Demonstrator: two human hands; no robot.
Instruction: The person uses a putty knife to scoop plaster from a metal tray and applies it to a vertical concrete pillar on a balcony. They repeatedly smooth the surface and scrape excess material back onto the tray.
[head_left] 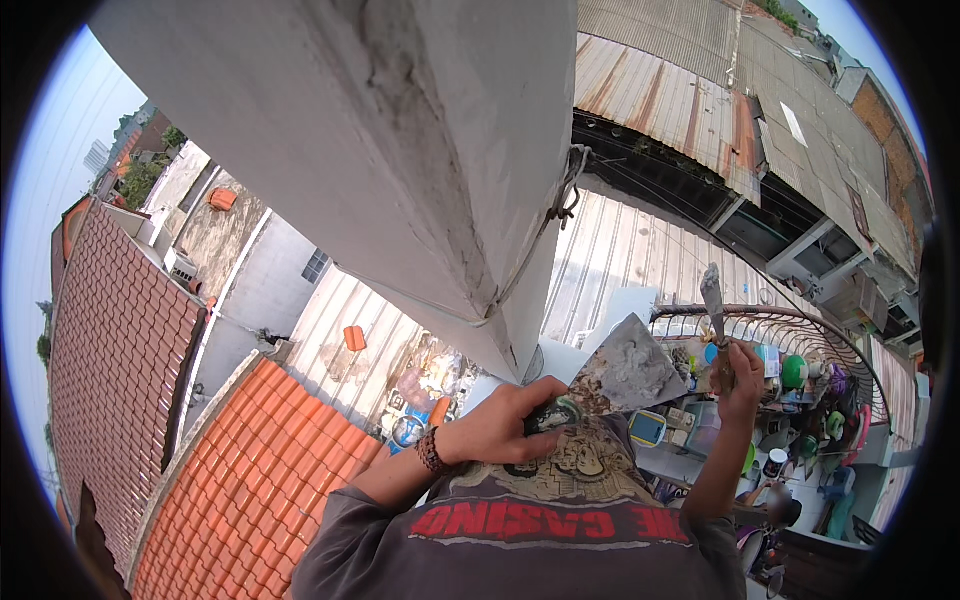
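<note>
My right hand (738, 380) is closed around the handle of a small trowel (713, 300), which points upward with grey-white paste on its blade. A square board (640, 365) carrying a spread of pale grey plaster lies between my hands, in front of my chest. My left hand (510, 420), with a dark braided bracelet at the wrist, is curled beside the board's near left corner. Something dark greenish shows between its thumb and fingers, but I cannot make out what it is. Straight ahead of my hands stands a large white pillar (420, 180) with a stained, cracked edge.
A wire (510, 300) is tied around the pillar. Far below are orange roof tiles (265, 450), corrugated metal roofing (640, 240) and a curved metal railing (780, 322). Buckets and household clutter surround a person (778, 508) at lower right.
</note>
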